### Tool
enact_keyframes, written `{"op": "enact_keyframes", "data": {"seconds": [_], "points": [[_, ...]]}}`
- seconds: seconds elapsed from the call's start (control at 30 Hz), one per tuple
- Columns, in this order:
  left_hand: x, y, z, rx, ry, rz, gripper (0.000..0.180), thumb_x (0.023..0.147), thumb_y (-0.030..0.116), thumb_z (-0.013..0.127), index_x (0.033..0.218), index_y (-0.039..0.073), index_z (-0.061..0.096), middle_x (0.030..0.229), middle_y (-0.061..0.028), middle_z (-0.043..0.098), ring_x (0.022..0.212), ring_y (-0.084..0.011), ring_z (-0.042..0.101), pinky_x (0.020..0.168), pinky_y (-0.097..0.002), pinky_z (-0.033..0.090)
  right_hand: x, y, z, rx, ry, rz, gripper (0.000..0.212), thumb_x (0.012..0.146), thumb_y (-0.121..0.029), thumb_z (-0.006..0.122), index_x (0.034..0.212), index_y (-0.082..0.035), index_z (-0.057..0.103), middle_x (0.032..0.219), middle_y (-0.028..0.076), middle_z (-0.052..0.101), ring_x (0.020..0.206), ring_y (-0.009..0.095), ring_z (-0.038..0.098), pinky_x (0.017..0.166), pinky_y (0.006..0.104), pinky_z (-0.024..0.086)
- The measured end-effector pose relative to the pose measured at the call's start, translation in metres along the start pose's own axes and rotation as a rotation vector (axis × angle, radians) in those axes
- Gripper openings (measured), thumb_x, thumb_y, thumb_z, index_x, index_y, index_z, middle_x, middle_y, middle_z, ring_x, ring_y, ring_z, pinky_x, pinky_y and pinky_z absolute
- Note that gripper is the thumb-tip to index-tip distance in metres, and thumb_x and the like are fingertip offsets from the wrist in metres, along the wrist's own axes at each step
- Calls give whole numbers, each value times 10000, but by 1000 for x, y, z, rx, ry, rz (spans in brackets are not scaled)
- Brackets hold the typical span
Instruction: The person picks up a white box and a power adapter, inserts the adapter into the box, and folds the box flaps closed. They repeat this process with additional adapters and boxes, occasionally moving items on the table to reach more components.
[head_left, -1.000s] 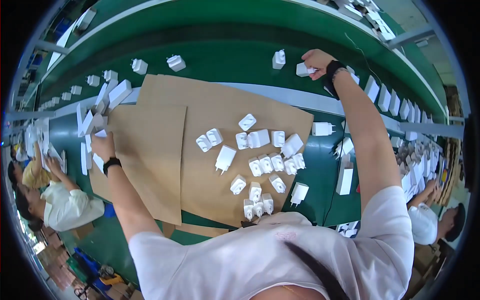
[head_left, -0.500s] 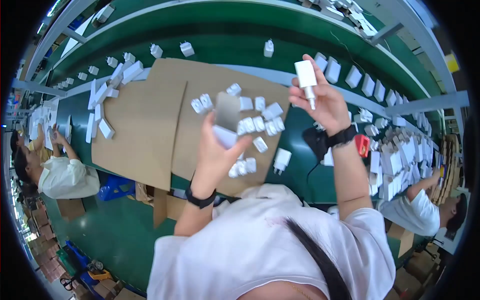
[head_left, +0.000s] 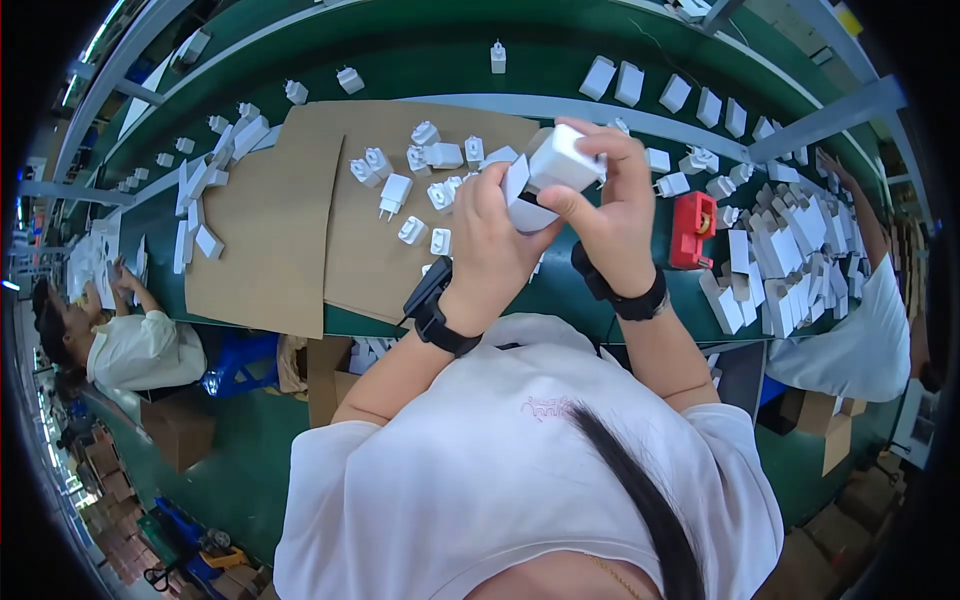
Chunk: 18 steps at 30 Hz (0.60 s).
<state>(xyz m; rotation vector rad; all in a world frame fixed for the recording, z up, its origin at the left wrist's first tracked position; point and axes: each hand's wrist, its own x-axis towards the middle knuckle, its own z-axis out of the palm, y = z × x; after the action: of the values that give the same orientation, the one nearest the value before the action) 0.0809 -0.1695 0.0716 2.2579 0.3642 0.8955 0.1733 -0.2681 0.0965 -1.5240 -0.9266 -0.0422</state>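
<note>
In front of me, just past the cardboard's right edge, my hands meet. My left hand [head_left: 488, 262] grips a small white carton [head_left: 516, 180] whose open end shows a dark inside. Fingers and thumb of my right hand [head_left: 618, 205] close round a white charger plug [head_left: 563, 158], held at the carton's open end. How far the plug sits inside the carton cannot be seen, since my fingers cover part of it. Several more white plugs, among them one with its prongs toward me [head_left: 394, 192], lie on the flat brown cardboard [head_left: 265, 230] left of my hands.
Right of my hands stands a red tape dispenser [head_left: 690, 232], with a heap of white cartons [head_left: 790, 240] beyond it. Plugs and cartons are spaced along the green strip [head_left: 430, 72] behind a pale rail. Co-workers sit left [head_left: 145, 350] and right [head_left: 845, 340]. White cartons [head_left: 208, 190] lie far left.
My right hand has come down and left with the plug to the carton. My left hand has moved right with the carton, and the two now meet. The view has shifted somewhat.
</note>
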Motion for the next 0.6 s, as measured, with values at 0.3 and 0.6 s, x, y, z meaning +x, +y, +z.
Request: {"op": "enact_keyframes", "data": {"seconds": [0.3,0.6], "points": [[13,-21,2,-128,47,-159,697,619,220,779,1135,-36,387,1020,-208,474,935,-369,469,801,-410,400,4,16,-1,-3,-6,-4,435,735,-180,676,1132,-69,539,1261,127,456,1112,215,429,857,321,386],[45,-159,-67,228,163,-238,725,628,238,768,1200,-15,401,1133,-214,456,1052,-351,439,888,-415,367,126,204,-3,47,-177,744,556,835,-261,575,1283,-10,362,806,32,565,657,107,526,576,248,446]]}}
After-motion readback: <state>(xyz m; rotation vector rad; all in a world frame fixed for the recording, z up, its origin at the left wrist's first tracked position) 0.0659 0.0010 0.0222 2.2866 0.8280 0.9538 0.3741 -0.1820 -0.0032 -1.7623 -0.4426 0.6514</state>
